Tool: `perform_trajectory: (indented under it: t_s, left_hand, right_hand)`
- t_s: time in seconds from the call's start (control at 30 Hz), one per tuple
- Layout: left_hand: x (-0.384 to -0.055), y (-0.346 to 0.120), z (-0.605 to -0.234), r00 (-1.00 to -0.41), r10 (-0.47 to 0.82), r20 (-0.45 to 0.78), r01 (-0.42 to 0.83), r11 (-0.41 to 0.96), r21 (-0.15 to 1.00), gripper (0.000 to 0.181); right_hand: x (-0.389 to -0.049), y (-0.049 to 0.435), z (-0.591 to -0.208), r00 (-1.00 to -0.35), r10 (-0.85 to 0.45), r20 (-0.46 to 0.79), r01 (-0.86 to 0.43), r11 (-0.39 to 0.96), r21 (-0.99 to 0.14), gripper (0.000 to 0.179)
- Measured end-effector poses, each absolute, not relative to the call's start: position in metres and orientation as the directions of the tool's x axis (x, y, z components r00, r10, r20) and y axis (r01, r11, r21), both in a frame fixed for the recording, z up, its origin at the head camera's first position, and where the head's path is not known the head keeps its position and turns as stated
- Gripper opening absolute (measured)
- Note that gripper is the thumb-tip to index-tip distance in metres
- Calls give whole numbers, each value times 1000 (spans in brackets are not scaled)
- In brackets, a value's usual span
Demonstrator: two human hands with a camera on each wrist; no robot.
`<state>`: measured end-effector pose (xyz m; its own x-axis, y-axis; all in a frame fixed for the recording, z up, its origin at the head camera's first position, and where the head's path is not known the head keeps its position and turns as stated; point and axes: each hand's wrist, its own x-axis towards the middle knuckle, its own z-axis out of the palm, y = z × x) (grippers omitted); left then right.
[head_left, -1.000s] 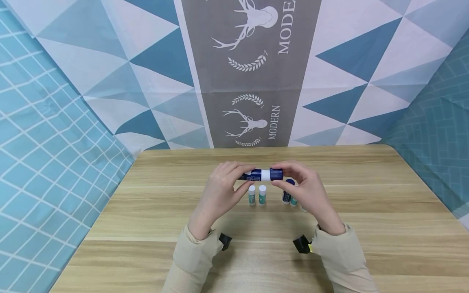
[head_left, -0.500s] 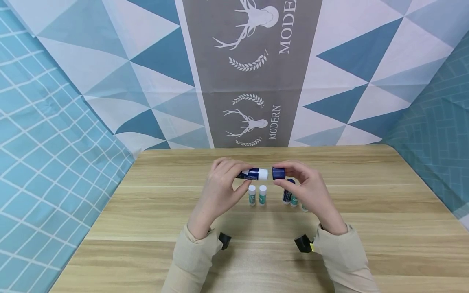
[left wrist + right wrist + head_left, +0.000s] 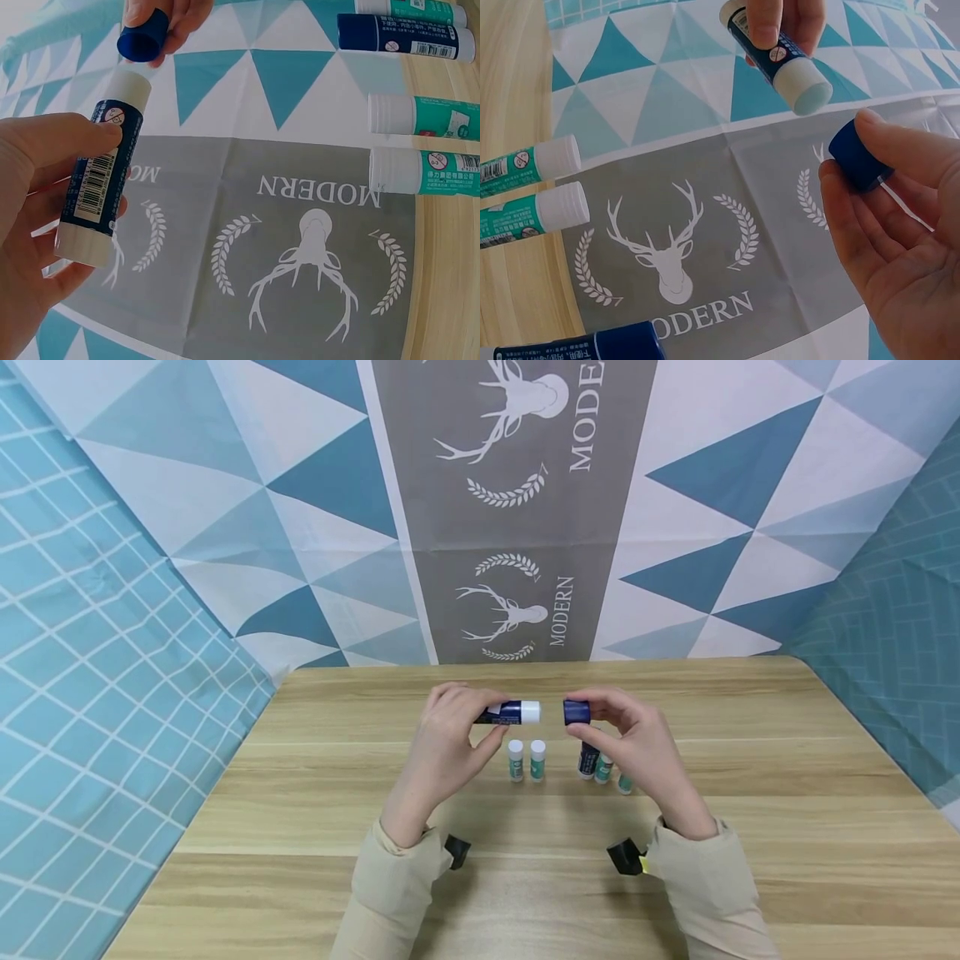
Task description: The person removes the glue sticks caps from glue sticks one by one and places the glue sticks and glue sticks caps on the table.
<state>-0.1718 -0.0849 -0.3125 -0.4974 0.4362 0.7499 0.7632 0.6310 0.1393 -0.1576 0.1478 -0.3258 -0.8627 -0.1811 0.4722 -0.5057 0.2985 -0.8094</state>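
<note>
My left hand holds a glue stick with a dark blue label, lying sideways above the table. Its white end is uncapped and faces my right hand. Between thumb and fingers, that hand pinches the dark blue cap. A gap separates cap and glue stick. Below the hands, two green-labelled glue sticks with white caps stand upright: the left one and the right one. Beneath my right hand stand a blue glue stick and two more green ones, partly covered by the hand.
The wooden table spreads out under both arms. A patterned cloth with deer prints hangs behind its far edge, and blue tiled cloth covers the left side. Black wrist devices show at the sleeves.
The blue cap has come off the glue stick. My right hand has moved right with the cap, and my left hand slightly left with the stick, widening the gap.
</note>
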Motion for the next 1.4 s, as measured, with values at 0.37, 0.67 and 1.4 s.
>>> perform_trajectory:
  t_s: [0.37, 0.67, 1.4]
  left_hand:
    - [-174, -88, -313, -502, 403, 765, 750, 644, 153, 29]
    - [-174, -92, -312, -552, 384, 740, 724, 661, 197, 32]
    - [-178, -98, -314, -606, 349, 715, 693, 673, 258, 33]
  right_hand:
    - [-158, 154, -323, -888, -149, 435, -460, 323, -827, 34]
    - [-160, 163, -322, -897, -133, 421, -439, 372, -818, 38]
    - [-161, 178, -322, -896, -105, 431, -428, 463, -777, 42]
